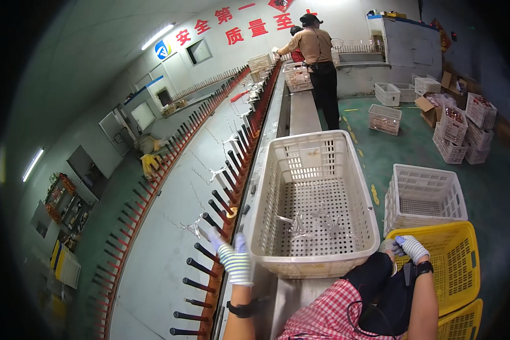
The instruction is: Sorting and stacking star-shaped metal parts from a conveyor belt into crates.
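My left hand (232,258), in a striped glove, reaches over the row of dark-tipped pegs (214,212) on the line's edge. Its fingers are stretched out and the thumb stands apart. Just beyond the fingertips is a shiny silver branched part (195,226); whether they touch cannot be made out. My right hand (412,249), gloved alike, is curled closed over the near rim of a yellow basket (462,266); what its fingers hold, if anything, is hidden. Between my arms stands a white perforated crate (317,260) with several silver parts (297,225) at its bottom.
More silver parts (217,173) sit along the pegs farther up the line. Stacked white crates (428,192) stand to the right, beyond the yellow basket. A person in a tan shirt (313,46) works at the far end beside another person in red. Crates and cartons (430,107) lie at back right.
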A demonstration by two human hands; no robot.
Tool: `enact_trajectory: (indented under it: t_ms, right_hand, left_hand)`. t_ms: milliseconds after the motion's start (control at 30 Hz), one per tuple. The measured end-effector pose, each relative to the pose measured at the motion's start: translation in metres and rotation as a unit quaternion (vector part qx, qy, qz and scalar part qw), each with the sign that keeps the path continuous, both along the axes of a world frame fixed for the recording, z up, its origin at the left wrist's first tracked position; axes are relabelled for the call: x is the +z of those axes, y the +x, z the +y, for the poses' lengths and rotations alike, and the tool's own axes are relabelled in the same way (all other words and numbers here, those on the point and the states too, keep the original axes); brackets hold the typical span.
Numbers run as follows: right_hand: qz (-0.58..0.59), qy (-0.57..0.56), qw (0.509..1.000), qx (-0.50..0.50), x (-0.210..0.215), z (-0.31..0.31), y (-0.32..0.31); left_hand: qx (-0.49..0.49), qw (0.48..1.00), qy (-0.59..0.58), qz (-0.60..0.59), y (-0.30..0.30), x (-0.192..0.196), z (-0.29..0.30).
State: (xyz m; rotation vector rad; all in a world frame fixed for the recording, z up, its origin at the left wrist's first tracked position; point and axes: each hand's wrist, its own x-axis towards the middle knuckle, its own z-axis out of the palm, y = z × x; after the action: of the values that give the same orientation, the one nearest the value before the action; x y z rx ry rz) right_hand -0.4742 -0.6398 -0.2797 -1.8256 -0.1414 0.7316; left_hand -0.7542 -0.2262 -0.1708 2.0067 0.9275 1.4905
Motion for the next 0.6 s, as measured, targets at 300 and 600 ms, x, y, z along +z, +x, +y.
enact_trajectory:
  t_ms: [300, 600]
  right_hand:
    - [-0.004, 0.008, 1.0, 0.003, 0.0, 0.002, 0.0]
    - [-0.006, -0.012, 1.0, -0.003, 0.013, 0.001, -0.006]
  left_hand:
    - [0.081, 0.944, -0.24, -0.209, -0.042, -0.024, 0.081]
    - [-0.153, 0.939, -0.173, -0.256, -0.012, 0.036, 0.04]
